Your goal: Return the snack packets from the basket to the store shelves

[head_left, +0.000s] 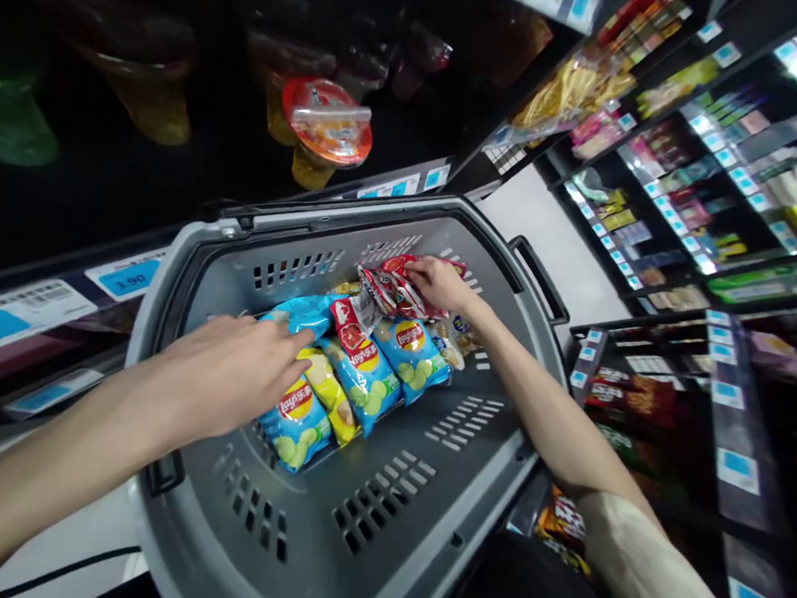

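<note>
A grey shopping basket (380, 511) with slotted walls holds several snack bags. My left hand (238, 373) reaches over the basket's left side, its fingers stretched out and slightly apart above a blue bag of Lay's chips (296, 425). Whether its fingertips touch the bag is hard to tell. My right hand (442, 282) is deep in the far side, fingers closed on a shiny red snack packet (403, 290). Between the hands lie two more blue chip bags (364, 375) and a yellow bag (330, 395). A small clear packet of brownish pieces (462, 332) shows beneath my right wrist.
Along the left and far side runs a dark shelf with price labels (128, 277). A jelly cup with an orange-red lid (326, 125) stands near its edge. More stocked shelves (701, 195) rise at the right. A folded-out black handle (540, 279) sits on the basket's right end.
</note>
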A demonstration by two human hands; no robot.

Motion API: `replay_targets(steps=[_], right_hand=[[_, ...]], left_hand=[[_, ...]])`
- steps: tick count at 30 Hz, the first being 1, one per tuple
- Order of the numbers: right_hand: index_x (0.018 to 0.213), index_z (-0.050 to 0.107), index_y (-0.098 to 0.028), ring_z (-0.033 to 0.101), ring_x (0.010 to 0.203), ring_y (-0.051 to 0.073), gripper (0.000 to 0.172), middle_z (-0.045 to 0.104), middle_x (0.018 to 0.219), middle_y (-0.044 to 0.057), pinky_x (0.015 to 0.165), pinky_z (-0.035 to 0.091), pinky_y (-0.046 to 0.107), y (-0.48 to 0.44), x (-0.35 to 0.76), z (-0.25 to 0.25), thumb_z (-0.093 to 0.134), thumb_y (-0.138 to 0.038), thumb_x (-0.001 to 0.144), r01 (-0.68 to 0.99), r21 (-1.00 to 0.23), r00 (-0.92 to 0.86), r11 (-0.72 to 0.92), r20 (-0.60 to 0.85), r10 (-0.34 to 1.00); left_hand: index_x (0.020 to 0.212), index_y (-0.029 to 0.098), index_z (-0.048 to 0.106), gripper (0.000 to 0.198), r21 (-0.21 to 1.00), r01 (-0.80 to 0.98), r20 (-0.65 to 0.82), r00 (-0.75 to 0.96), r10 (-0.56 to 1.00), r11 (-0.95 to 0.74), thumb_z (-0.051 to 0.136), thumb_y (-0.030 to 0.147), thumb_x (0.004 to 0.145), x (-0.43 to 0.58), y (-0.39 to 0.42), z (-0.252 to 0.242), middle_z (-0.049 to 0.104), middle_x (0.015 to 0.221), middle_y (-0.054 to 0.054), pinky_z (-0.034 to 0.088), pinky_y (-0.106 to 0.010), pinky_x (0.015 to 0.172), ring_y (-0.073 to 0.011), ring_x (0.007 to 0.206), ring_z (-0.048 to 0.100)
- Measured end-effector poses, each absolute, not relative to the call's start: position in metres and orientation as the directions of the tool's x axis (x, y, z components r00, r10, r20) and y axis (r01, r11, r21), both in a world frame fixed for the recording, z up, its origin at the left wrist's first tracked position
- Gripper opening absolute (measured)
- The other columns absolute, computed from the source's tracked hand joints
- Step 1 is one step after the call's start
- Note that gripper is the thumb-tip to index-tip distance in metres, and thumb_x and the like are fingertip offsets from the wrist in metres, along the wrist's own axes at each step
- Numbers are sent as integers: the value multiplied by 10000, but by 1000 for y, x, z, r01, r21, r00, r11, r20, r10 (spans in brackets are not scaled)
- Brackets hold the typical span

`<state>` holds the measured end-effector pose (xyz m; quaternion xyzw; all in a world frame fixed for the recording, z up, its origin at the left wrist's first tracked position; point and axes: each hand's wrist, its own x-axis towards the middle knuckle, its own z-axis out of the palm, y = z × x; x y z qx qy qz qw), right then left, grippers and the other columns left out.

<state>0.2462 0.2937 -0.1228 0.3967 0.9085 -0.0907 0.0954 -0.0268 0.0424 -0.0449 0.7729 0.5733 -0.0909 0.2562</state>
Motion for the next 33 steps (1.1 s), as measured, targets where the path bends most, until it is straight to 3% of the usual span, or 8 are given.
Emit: replay_targets(steps=[5,11,13,15,18,23,27,33], right_hand=[[1227,768,-123,696,1158,277,346,723,1305,162,1029,500,345,290,238,-128,524,-161,985,761,-179,-649,623,-207,733],[1084,812,-138,730,899,199,309,804,1037,77,861,576,306,291,247,-103,639,-333,919,655,-601,-739,458,-382,555],[1093,802,-127,732,892,200,342,803,1039,93,841,584,308,292,252,-95,637,-371,919,637,-652,-733,412,-346,585],[1102,788,-114,734,917,213,312,796,1055,116,868,583,325,294,255,-90,601,-287,923,680,-567,-653,465,-179,736],[1123,763,-92,725,990,250,334,774,1104,151,940,563,359,292,255,-88,556,-102,861,806,-245,-551,539,25,834],[1224,678,-84,673,1113,338,374,692,1222,205,948,535,397,276,240,-95,647,-135,854,806,220,-544,549,-88,834],[1302,601,-85,653,1123,346,471,596,1328,231,908,530,405,257,227,-103,709,-208,860,761,371,-504,533,-179,845],[1259,631,-34,635,1169,342,354,618,1270,269,918,518,410,251,220,-111,474,-39,943,755,441,-434,485,-217,874]], left_hand=[[1211,207,714,443,340,932,-430,276,859,-129,340,370,1041,-26,41,-43,744,978,-144,569,-426,782,-345,885,760],[1239,205,693,442,302,942,-459,276,845,-144,334,374,1044,-27,41,-42,754,1072,-160,585,-452,786,-375,979,761],[1246,193,688,461,293,942,-453,286,844,-162,315,378,1049,-28,40,-44,756,1066,-166,587,-472,781,-391,985,759],[1252,184,681,473,284,942,-450,297,842,-181,296,375,1053,-29,40,-45,755,1055,-169,586,-485,773,-401,974,759],[1269,182,662,470,266,943,-453,305,838,-199,283,362,1057,-29,39,-46,753,1076,-169,586,-487,759,-401,965,759],[1264,194,648,443,244,947,-458,303,836,-210,295,371,1062,-29,40,-46,757,1081,-157,586,-464,765,-383,969,760],[1257,187,649,434,238,946,-453,308,836,-220,303,364,1064,-29,39,-45,761,1049,-152,587,-451,763,-374,956,763],[1305,178,633,448,216,951,-448,298,843,-221,297,363,1074,-29,36,-41,762,1066,-151,595,-476,779,-385,975,762]])
